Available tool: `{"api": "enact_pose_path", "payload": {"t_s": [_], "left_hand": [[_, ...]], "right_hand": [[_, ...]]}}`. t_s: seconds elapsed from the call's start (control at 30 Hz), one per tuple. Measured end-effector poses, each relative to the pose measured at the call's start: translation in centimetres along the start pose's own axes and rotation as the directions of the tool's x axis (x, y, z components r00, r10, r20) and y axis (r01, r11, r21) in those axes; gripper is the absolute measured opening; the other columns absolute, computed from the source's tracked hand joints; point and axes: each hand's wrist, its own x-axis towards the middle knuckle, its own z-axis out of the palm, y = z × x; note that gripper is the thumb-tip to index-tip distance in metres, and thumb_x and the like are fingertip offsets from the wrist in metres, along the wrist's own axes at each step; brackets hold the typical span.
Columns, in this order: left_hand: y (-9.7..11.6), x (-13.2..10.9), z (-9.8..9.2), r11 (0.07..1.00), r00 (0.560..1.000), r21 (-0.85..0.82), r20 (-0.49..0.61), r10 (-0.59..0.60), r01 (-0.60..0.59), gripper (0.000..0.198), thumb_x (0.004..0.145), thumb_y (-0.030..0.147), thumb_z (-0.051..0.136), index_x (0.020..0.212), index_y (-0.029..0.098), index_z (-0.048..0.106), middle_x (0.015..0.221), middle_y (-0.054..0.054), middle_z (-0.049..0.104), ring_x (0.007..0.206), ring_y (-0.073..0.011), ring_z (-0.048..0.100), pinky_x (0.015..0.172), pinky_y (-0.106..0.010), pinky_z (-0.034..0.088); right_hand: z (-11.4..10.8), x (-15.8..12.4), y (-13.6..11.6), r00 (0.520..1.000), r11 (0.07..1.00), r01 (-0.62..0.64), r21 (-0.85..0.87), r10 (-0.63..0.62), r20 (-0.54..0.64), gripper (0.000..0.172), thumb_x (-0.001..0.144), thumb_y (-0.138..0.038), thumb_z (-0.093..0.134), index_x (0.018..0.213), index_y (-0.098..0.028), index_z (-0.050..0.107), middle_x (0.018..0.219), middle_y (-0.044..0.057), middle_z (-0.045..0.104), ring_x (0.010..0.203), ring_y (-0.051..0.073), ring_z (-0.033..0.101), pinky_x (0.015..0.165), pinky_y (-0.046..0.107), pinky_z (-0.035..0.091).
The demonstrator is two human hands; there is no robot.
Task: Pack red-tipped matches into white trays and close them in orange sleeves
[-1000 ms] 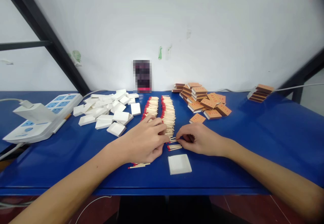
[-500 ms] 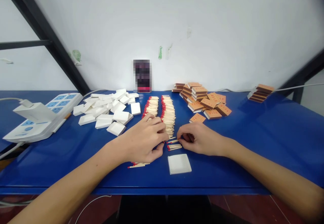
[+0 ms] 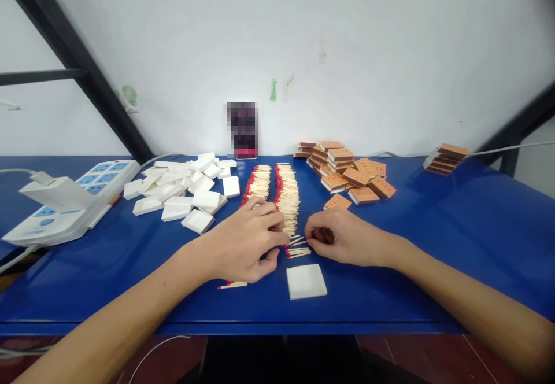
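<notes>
My right hand pinches a single match between thumb and forefinger, its head pointing left. My left hand is curled over the near end of the match rows, with its forefinger touching loose matches and its thumb a little apart. Just below the fingertips lies a small group of red-headed matches. Nearer the table edge sits a white matchbox tray. A few more matches lie partly under my left hand. Two long rows of matches, the left row and right row, stretch back.
White matchbox trays are heaped at the left. Orange matchbox sleeves form a pile at the back right, with a separate stack farther right. A power strip with a plugged-in adapter occupies the left. A blurred-out upright panel leans against the wall.
My left forefinger has shifted slightly right and its thumb has drawn a little away. The match at my right fingertips has moved slightly right. The trays and sleeves stay put.
</notes>
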Motion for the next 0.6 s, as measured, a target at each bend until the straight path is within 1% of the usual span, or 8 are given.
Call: {"api": "enact_pose_path", "payload": {"t_s": [0.1, 0.3, 0.5, 0.6], "left_hand": [[0.01, -0.04, 0.03, 1.000, 1.000, -0.006, 0.008, 0.000, 0.000, 0.018, 0.088, 0.020, 0.055, 0.094, 0.022, 0.072, 0.091, -0.005, 0.061, 0.092, -0.0217, 0.053, 0.092, -0.039, 0.039], [0.12, 0.04, -0.06, 1.000, 1.000, -0.014, 0.005, -0.001, 0.001, 0.018, 0.086, 0.020, 0.057, 0.094, 0.022, 0.073, 0.091, -0.005, 0.061, 0.091, -0.0218, 0.054, 0.093, -0.040, 0.038], [0.22, 0.05, -0.07, 1.000, 1.000, -0.006, 0.001, -0.004, 0.004, 0.016, 0.084, 0.019, 0.057, 0.090, 0.021, 0.071, 0.089, -0.005, 0.060, 0.090, -0.0219, 0.053, 0.092, -0.040, 0.039], [0.24, 0.02, -0.05, 1.000, 1.000, -0.007, -0.012, 0.000, 0.000, 0.015, 0.084, 0.019, 0.057, 0.090, 0.021, 0.071, 0.088, -0.005, 0.060, 0.089, -0.0221, 0.053, 0.092, -0.040, 0.039]], "right_hand": [[0.08, 0.01, 0.11, 1.000, 1.000, 0.003, -0.008, -0.003, 0.008, 0.008, 0.084, -0.012, 0.058, 0.078, -0.016, 0.063, 0.067, -0.002, 0.059, 0.058, 0.010, 0.051, 0.057, 0.022, 0.038], [0.22, 0.17, 0.27, 0.998, 0.999, 0.042, -0.016, -0.041, 0.037, 0.010, 0.090, -0.016, 0.057, 0.081, -0.017, 0.062, 0.071, -0.001, 0.059, 0.061, 0.011, 0.050, 0.060, 0.024, 0.038], [0.33, 0.14, 0.06, 0.999, 0.999, 0.035, -0.038, -0.033, 0.040, 0.011, 0.093, -0.018, 0.055, 0.085, -0.018, 0.063, 0.073, -0.001, 0.061, 0.063, 0.011, 0.051, 0.062, 0.024, 0.038], [0.28, 0.14, 0.01, 0.999, 1.000, 0.026, -0.015, -0.025, 0.045, 0.012, 0.094, -0.020, 0.055, 0.086, -0.017, 0.064, 0.074, -0.001, 0.062, 0.063, 0.011, 0.052, 0.061, 0.024, 0.038]]}}
